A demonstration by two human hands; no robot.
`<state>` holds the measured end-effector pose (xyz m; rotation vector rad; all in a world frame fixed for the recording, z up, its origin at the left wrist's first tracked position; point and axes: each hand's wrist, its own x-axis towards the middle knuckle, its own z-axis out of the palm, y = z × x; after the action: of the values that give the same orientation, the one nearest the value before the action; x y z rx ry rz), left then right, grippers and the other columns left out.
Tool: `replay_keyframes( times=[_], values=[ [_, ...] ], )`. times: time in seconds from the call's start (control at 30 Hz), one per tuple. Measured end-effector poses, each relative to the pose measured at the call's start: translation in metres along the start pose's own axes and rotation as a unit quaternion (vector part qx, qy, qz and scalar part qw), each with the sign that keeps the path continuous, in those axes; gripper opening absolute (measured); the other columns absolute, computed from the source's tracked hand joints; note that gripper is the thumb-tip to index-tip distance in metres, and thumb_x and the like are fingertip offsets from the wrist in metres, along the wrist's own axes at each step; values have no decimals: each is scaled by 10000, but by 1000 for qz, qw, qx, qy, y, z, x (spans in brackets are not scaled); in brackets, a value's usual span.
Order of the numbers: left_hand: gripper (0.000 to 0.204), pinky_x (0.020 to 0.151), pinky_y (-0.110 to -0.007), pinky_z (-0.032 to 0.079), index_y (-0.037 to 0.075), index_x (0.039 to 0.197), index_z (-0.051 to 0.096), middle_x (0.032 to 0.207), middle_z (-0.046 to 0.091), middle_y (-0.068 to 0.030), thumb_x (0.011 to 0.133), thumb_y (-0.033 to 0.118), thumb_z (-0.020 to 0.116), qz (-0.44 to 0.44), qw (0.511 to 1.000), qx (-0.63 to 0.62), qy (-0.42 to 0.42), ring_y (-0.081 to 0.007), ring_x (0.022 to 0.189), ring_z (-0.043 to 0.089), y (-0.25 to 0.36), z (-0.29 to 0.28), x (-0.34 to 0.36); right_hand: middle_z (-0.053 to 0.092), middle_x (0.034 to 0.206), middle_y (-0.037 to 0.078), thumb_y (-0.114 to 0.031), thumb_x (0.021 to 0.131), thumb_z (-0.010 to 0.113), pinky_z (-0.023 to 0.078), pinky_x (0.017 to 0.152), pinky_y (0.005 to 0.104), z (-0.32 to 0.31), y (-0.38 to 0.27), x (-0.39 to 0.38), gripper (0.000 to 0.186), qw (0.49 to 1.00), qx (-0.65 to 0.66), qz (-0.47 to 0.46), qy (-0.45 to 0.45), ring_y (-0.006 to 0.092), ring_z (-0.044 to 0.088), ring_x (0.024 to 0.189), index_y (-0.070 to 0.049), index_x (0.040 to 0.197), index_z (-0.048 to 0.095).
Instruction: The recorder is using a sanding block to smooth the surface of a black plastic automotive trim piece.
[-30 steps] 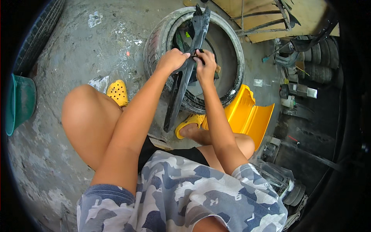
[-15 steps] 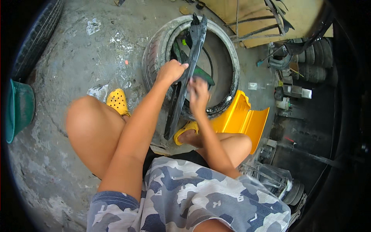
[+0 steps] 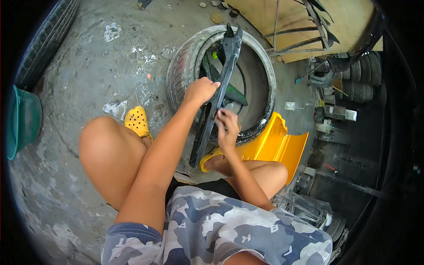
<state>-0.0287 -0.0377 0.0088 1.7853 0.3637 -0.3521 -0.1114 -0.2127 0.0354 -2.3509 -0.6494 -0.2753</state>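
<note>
Long black metal part [image 3: 219, 95], propped over a tyre [image 3: 185, 66]. Our left hand [image 3: 201, 89] grips its upper half, fingers wrapped. Our right hand [image 3: 227, 129] touches its edge, fingers loosely curled, holding nothing.

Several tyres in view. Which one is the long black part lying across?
The pale worn tyre lying flat ahead of the knees: the black part crosses its opening, gripped by the left hand. The others stand at the left edge and stack far right.

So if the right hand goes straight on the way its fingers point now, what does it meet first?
Probably the long black part: the right hand points up at it, very near, perhaps touching already. Behind lies the tyre. Depth is unclear.
</note>
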Motion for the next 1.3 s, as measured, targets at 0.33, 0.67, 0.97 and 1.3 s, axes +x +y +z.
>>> replay_keyframes(
  times=[0.33,0.67,0.97,1.3],
  values=[
    [539,886,-476,469,2,989,697,1042,668,-237,914,503,513,19,999,34,-36,-415,1014,619,23,-2,-3,670,975,152,-72,750,751,482,864,357,-40,125,238,266,998,-42,-45,-34,303,635,937,-10,1000,685],
    [618,778,-469,466,-31,894,694,808,648,-284,931,543,467,94,983,155,32,-425,830,644,13,-18,-13,604,714,48,-112,759,712,447,571,342,-295,189,87,163,945,-100,238,-203,159,571,641,-1,862,650],
    [645,710,-485,472,-6,779,690,745,628,-266,947,566,446,187,933,307,-10,-440,781,619,84,-17,-13,648,719,111,-98,703,797,495,577,379,-280,307,-113,239,777,-116,567,-249,222,628,625,25,853,658],
    [610,697,-481,496,12,793,705,762,645,-236,964,535,442,317,723,576,-210,-422,754,621,153,-18,39,689,797,135,-109,693,774,532,651,419,-139,366,-246,224,804,-194,540,-152,288,651,666,28,845,683]
  ],
)
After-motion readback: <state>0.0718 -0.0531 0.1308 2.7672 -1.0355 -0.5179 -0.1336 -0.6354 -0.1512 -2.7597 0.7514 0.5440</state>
